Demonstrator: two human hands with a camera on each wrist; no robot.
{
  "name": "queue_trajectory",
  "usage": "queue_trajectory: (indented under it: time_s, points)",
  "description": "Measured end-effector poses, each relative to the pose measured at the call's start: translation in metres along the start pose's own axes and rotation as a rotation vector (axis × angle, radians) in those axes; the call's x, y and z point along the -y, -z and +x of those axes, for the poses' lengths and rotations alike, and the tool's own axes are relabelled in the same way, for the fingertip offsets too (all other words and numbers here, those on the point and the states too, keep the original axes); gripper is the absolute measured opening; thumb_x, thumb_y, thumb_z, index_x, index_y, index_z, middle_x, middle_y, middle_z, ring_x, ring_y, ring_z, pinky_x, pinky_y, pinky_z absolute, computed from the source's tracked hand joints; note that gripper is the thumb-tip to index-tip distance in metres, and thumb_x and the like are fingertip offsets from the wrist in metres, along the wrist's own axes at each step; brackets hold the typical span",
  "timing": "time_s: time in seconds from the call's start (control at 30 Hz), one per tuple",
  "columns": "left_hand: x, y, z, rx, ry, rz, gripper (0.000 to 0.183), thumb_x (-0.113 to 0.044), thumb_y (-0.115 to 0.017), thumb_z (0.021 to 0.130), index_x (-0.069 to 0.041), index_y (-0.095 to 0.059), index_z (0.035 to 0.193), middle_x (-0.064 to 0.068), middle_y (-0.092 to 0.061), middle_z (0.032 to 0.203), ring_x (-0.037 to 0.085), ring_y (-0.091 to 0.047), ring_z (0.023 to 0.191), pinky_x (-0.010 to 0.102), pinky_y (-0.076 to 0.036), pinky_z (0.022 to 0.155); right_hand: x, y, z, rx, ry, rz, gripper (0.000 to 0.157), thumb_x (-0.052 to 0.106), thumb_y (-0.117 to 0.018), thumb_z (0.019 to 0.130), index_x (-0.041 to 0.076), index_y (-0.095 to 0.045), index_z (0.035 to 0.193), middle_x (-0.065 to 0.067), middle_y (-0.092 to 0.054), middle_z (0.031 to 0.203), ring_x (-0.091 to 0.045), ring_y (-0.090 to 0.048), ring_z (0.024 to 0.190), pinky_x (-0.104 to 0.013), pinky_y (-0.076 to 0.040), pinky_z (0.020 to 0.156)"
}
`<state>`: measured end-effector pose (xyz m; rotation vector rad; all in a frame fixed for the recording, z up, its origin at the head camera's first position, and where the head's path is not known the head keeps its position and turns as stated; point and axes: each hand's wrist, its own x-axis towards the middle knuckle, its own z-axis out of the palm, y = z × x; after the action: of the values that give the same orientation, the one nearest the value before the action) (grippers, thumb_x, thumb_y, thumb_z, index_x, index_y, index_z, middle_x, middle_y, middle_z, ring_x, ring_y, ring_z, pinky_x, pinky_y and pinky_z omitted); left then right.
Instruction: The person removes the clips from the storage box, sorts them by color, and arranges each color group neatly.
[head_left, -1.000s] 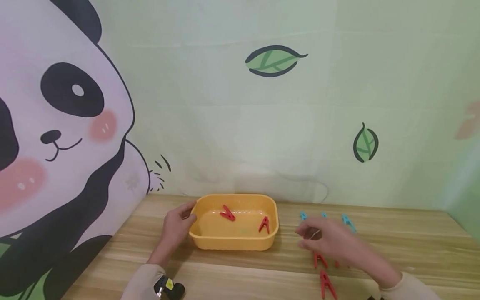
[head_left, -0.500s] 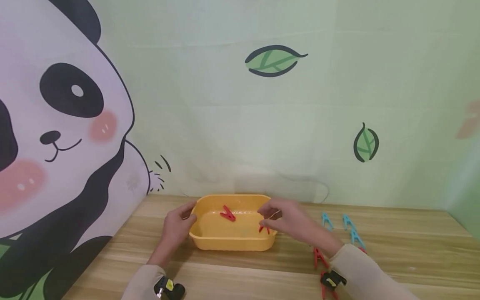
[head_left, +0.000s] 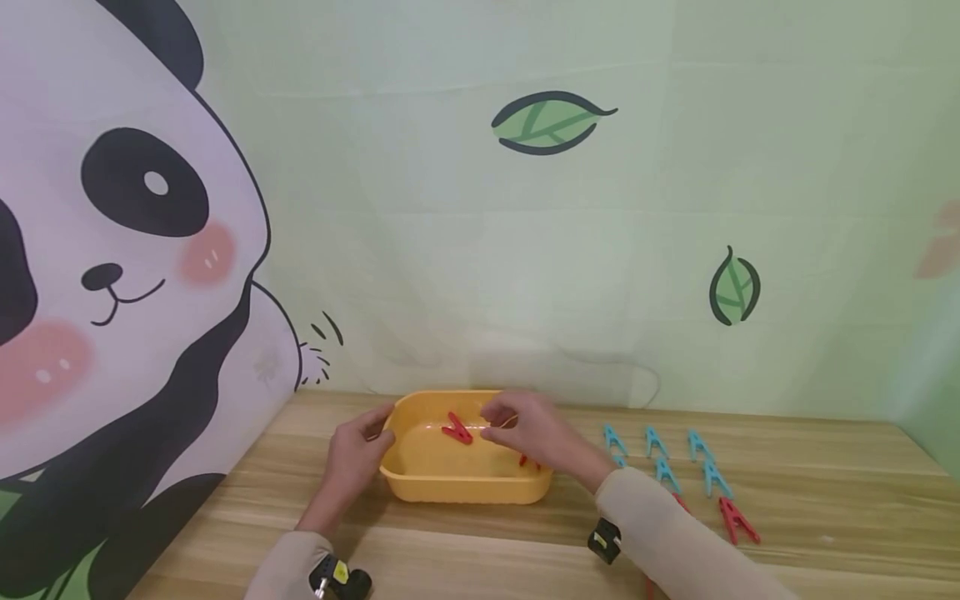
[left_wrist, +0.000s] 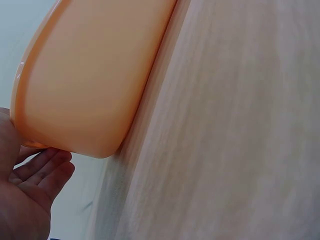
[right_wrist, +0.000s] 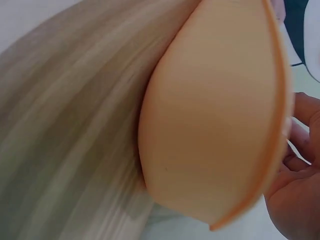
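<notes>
A yellow plastic bin (head_left: 465, 490) sits on the table, and my left hand (head_left: 354, 454) grips its left end by the rim. In the left wrist view, that hand's fingers (left_wrist: 47, 172) lie against the bin's outside. Over the bin's right half hovers my right hand (head_left: 536, 429), thumb and index finger apart, with nothing visible between them. One red clothespin (head_left: 457, 429) lies inside, just left of these fingertips. A second red clothespin (head_left: 525, 460) in the bin is mostly hidden below the right hand. In the right wrist view, the bin's rim covers some fingertips.
Several blue clothespins (head_left: 666, 473) stand in rows on the wooden table (head_left: 840, 500) right of the bin. Red clothespins (head_left: 738, 521) lie nearer, some partly covered by the right forearm. Behind rises a pale green wall (head_left: 420, 250) with a printed panda (head_left: 135, 275).
My right hand has moved left from above the clothespins on the table, past the bin's right rim, to over its inside. The left hand keeps its grip on the bin.
</notes>
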<state>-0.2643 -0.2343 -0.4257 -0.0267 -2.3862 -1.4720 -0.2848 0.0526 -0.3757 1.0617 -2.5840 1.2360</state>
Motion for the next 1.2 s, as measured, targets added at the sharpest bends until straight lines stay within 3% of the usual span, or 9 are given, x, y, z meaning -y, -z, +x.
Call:
queue_trajectory:
  time_s: [0.33,0.73,1.2]
  points:
    - [0.000,-0.001,-0.001,-0.001,0.000,0.001,0.045,0.005,-0.062,0.096,0.011,-0.061,0.141,0.028,-0.066,0.136,0.041,-0.065,0.126,0.048,-0.055,0.104,-0.010,-0.024,0.021,-0.002,-0.026,-0.039,0.022,0.003,-0.081,0.091,-0.005,-0.074,0.110,-0.015,-0.076,0.105,-0.028,-0.073,0.096,-0.034,-0.063,0.087]
    - [0.001,-0.001,0.001,-0.004,0.005,0.009,0.045,0.004,-0.062,0.097,0.010,-0.061,0.142,0.027,-0.066,0.137,0.040,-0.065,0.127,0.048,-0.054,0.105,-0.013,-0.040,0.039,0.016,-0.099,-0.029,0.022,0.001,-0.080,0.091,-0.006,-0.073,0.110,-0.016,-0.075,0.105,-0.028,-0.070,0.098,-0.041,-0.061,0.091]
    - [0.000,-0.001,0.001,-0.011,-0.009,0.001,0.045,0.004,-0.062,0.096,0.010,-0.062,0.140,0.027,-0.066,0.136,0.041,-0.065,0.126,0.048,-0.055,0.105,-0.025,-0.052,0.051,0.080,-0.071,-0.193,0.017,0.001,-0.083,0.088,-0.002,-0.075,0.103,-0.010,-0.074,0.095,-0.024,-0.066,0.088,-0.037,-0.061,0.087]
